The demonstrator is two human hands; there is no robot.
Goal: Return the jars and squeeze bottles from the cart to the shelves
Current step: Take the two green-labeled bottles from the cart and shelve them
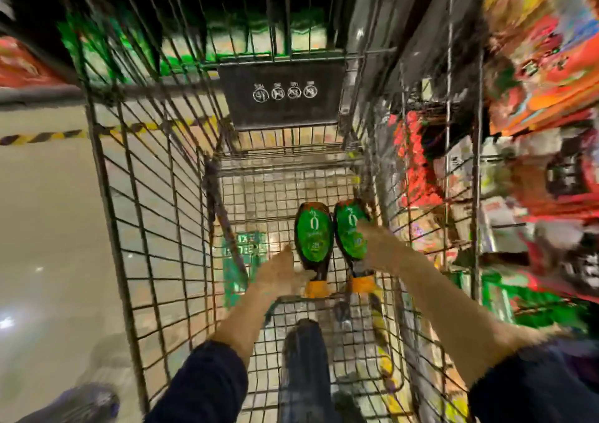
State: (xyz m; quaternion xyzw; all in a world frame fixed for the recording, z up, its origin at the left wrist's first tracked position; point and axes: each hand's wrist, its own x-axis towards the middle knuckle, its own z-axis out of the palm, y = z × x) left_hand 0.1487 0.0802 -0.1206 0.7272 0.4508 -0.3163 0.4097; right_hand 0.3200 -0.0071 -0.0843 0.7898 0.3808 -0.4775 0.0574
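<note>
Shop flooring of pale tile (48, 228), seen through the wire, lies under a metal shopping cart (146, 195) viewed from above. Two dark squeeze bottles with green labels and orange caps are lying side by side on the cart's mesh floor, caps toward 6 o'clock, their bodies touching or nearly so. The left squeeze bottle (312, 237) is met near its neck by the fingertips of the left hand (280, 273), which is spread half open at 7 o'clock of it; a closed grasp is not seen. The right squeeze bottle (351, 233) is covered on its 3 o'clock side by the right hand (377, 242), the fingers laid over the label; whether it is gripped cannot be told through the blur. A black placard (282, 95) with white symbols is fixed to the cart's far end at 12 o'clock. Blurred store shelves (534, 114) of bright packages are seen at 3 o'clock.
</note>
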